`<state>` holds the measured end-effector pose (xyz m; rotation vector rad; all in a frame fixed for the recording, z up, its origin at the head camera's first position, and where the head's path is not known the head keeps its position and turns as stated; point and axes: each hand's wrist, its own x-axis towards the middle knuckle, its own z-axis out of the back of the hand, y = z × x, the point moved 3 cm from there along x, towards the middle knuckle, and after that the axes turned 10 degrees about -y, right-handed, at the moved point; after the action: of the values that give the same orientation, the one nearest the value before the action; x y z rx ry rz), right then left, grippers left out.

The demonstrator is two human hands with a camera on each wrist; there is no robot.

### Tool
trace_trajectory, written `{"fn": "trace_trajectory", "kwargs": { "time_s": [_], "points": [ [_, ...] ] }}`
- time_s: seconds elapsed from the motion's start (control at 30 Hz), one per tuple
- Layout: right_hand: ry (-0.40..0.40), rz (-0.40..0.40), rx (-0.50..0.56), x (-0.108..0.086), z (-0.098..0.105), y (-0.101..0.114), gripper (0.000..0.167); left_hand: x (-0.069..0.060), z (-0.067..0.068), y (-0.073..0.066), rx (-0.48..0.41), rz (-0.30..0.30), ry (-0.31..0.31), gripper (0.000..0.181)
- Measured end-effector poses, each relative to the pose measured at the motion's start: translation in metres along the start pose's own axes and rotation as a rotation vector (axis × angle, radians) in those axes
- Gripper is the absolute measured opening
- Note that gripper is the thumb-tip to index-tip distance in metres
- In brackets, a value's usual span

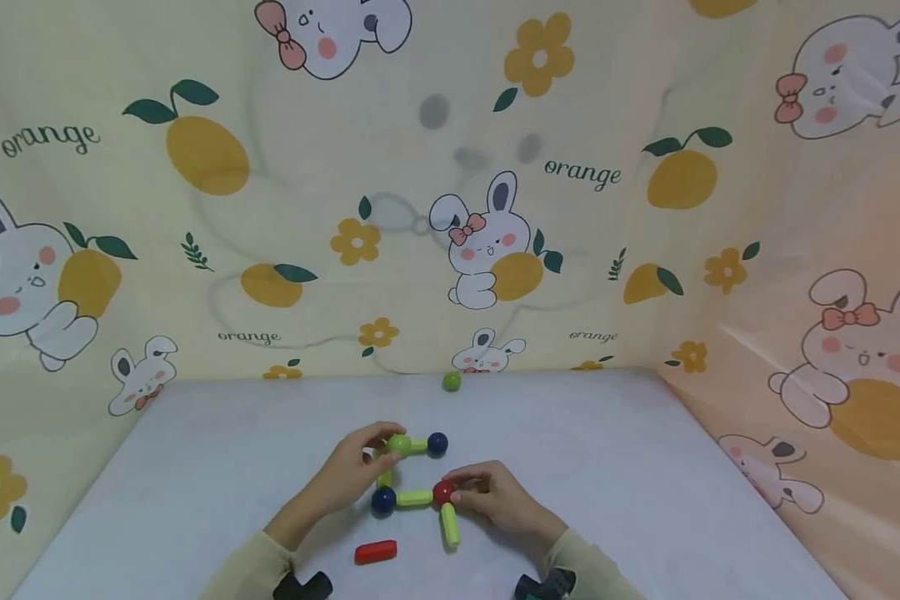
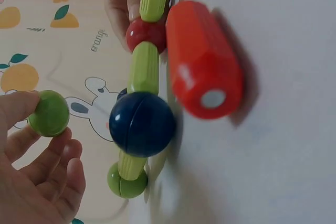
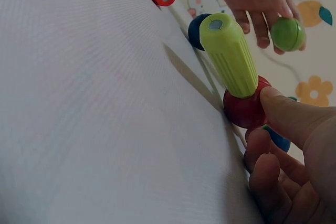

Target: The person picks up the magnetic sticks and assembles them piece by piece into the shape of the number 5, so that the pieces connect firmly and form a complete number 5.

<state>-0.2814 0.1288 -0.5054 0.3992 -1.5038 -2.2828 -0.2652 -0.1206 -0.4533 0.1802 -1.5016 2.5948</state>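
My left hand (image 1: 345, 471) pinches a green ball (image 2: 50, 113) between thumb and fingers, held above the table and apart from the joined toy pieces. My right hand (image 1: 502, 500) has its thumb and fingers on a red ball (image 1: 443, 493). From that ball one yellow-green rod (image 1: 451, 527) points toward me with its far end free. Another yellow-green rod (image 1: 415, 498) joins it to a dark blue ball (image 1: 383, 501). A further rod (image 2: 132, 165) leads from there to a second green ball (image 2: 127, 180), mostly hidden in the head view.
Near me lies a loose red rod (image 1: 376, 552) with a metallic end. Beyond the hands, a yellow-green rod (image 1: 418, 446) meets another dark blue ball (image 1: 437, 444). A separate green ball (image 1: 452, 382) sits at the back of the white table (image 1: 607, 467), by the patterned cloth (image 1: 420, 350).
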Motion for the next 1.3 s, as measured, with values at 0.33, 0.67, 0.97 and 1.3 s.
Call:
{"fn": "trace_trajectory", "kwargs": {
  "time_s": [0.33, 0.67, 0.97, 1.3],
  "points": [
    [0.009, -0.013, 0.026, -0.001, 0.002, -0.002, 0.034, -0.006, 0.000, -0.005, 0.007, -0.043, 0.073, 0.035],
    [0.023, 0.030, -0.003, 0.000, 0.001, 0.000, 0.034, -0.019, -0.005, -0.017, -0.031, -0.061, 0.158, 0.036],
    [0.048, 0.084, -0.030, -0.001, -0.001, 0.004, 0.037, -0.027, -0.011, -0.020, -0.048, -0.093, 0.205, 0.033],
    [0.050, 0.079, -0.025, -0.001, -0.003, 0.006, 0.035, -0.031, -0.014, -0.019, -0.049, -0.092, 0.249, 0.032]
  ]
}}
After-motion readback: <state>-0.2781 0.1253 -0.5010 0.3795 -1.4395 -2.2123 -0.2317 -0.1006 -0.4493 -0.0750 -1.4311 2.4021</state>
